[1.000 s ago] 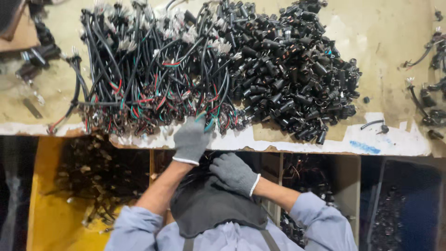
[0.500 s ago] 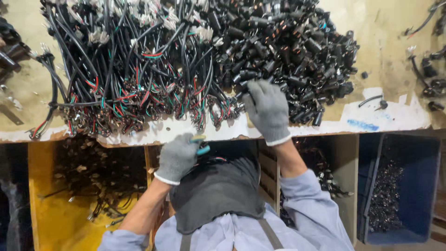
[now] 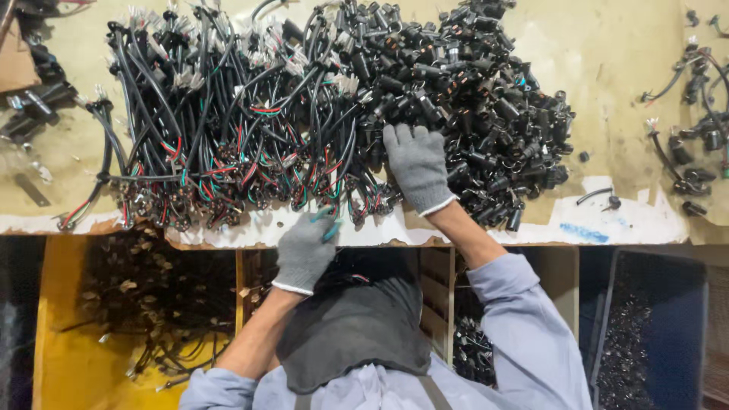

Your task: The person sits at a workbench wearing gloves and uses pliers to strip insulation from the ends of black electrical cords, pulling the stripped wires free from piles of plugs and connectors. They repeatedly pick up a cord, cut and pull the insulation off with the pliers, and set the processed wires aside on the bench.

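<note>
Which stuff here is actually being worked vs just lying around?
In hand:
- right hand, flat on the black connector pile
- left hand, gripping a teal-handled tool at the table edge
- bundled cable pile just above it

Lying about:
- loose cable pieces, far right
- yellow bin
- blue bin

Bright, even overhead light on a sharp centre, bins below in dim shadow, slight wide-angle bending at edges.
</note>
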{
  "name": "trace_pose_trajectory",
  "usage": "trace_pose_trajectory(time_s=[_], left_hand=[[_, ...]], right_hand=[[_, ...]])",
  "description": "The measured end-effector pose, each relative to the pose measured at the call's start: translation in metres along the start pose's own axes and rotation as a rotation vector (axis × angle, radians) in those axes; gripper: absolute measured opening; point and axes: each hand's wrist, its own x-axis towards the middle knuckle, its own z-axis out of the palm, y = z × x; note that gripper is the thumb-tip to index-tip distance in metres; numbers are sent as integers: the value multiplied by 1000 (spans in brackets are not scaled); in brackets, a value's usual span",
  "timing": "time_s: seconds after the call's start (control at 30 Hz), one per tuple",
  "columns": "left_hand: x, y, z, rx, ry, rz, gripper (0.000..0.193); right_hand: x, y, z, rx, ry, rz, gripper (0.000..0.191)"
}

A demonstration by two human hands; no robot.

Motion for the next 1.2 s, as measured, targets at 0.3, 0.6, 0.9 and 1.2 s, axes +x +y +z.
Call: trace_pose_trajectory(time_s=[0.3, 0.6, 0.9, 1.2], left_hand=[[8, -6, 4, 140, -221, -94, 22], [2, 4, 8, 151, -159, -238, 18], [6, 16, 21, 69, -104, -282, 24], [3, -21, -43, -616, -462, -533, 42]], right_hand=[[0, 32, -29, 602, 151, 180, 37], [-51, -14, -56, 1996, 279, 681, 18], [-84, -90, -56, 1274, -202, 379, 25], [-102, 52, -68, 1009, 116, 675, 6]])
